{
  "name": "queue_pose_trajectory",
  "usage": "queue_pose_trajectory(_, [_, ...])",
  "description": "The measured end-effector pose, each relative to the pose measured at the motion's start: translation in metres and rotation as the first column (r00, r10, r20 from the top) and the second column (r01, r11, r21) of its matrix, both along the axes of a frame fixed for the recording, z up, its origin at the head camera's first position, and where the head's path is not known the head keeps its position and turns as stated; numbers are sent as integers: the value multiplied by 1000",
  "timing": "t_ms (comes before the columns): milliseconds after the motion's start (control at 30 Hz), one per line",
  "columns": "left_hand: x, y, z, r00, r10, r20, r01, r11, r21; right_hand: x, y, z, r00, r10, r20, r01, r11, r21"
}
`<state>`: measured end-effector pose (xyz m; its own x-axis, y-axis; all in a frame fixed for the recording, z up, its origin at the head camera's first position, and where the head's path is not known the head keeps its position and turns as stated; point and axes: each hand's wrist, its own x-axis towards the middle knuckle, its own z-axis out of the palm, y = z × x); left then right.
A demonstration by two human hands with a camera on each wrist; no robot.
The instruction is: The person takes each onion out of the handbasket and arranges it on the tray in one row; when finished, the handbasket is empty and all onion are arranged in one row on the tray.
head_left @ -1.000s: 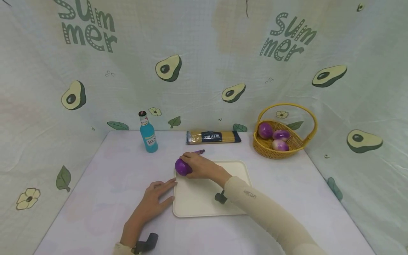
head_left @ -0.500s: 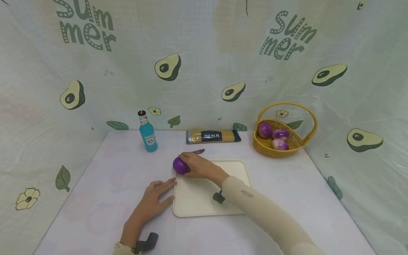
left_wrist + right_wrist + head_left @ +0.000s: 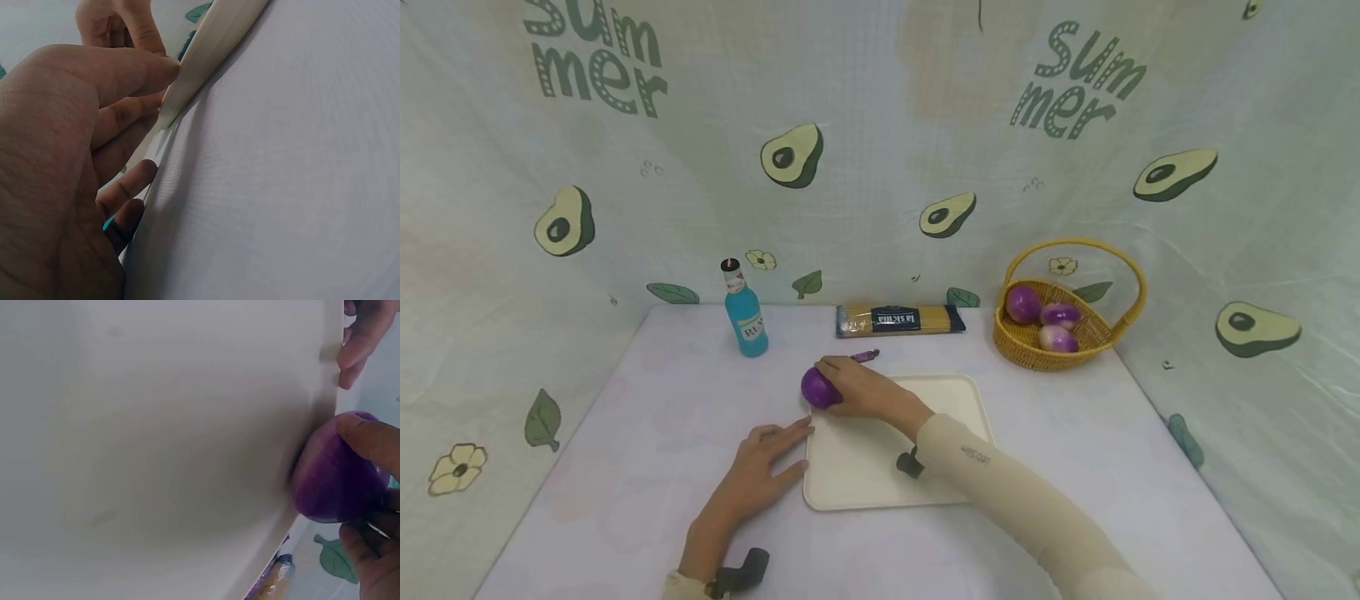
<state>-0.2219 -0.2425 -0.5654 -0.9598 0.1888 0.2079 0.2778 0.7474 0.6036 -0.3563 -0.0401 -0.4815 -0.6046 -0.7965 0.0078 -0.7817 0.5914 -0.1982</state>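
Observation:
My right hand (image 3: 861,390) grips a shiny round purple onion (image 3: 820,388) at the far left corner of a cream rectangular tray (image 3: 887,462). In the right wrist view, thumb and fingers hold the onion (image 3: 340,478) from its outer side, and it overlaps the tray's rim (image 3: 328,381). Beside the tray's left edge lies my left hand (image 3: 763,471), fingers stretched out towards the rim. The left wrist view has its thumb (image 3: 147,72) against the side of the tray (image 3: 203,62), the other fingers extended along it.
A blue bottle (image 3: 747,317) stands at the back left. Behind the tray lie a pasta packet (image 3: 898,320) and a small purple-wrapped item (image 3: 865,356), partly behind the right hand. A wicker basket (image 3: 1037,358) with several purple onions (image 3: 1023,304) stands at the back right.
My right hand has slid a little to the left with the onion, towards and past the tray's far left corner. The left hand stays at the tray's edge.

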Motion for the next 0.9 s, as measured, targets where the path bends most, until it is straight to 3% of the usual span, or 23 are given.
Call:
queue_pose_trajectory(233, [0,2,-10,1000,3,25,-3,1000,-14,10,11,0,1000,9,-4,-9,999,-32])
queue_pose_trajectory(467, [1,1,-4,1000,10,-12,-11,1000,-10,10,20,17,1000,-24,-5,24,998,-54])
queue_pose_trajectory(900, [-1,2,-2,1000,3,-16,-3,1000,-4,2,78,22,991,-119,68,123,990,-69])
